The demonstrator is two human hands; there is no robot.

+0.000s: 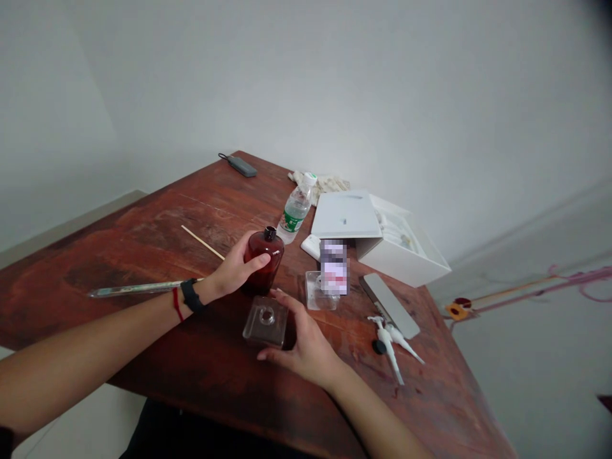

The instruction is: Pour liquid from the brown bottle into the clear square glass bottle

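My left hand (239,268) is wrapped round a dark red-brown bottle (262,271), which stands nearly upright over the wooden table with its black neck uppermost. Just in front of it, my right hand (303,344) grips a transparent square container (264,333) by its right side, thumb at the near edge and fingers at the far edge. A round opening shows in the container's top. Bottle and container sit close together; whether they touch, I cannot tell. A second transparent square container (315,296) lies to the right, partly behind a phone (333,271).
On the wooden table (157,223) are a plastic water bottle (295,213), a white box (406,258) with its lid (342,213), a grey flat case (389,303), white pump heads (389,344), a thin stick (203,242), a wrapped slim packet (138,289) and a dark grey device (241,166).
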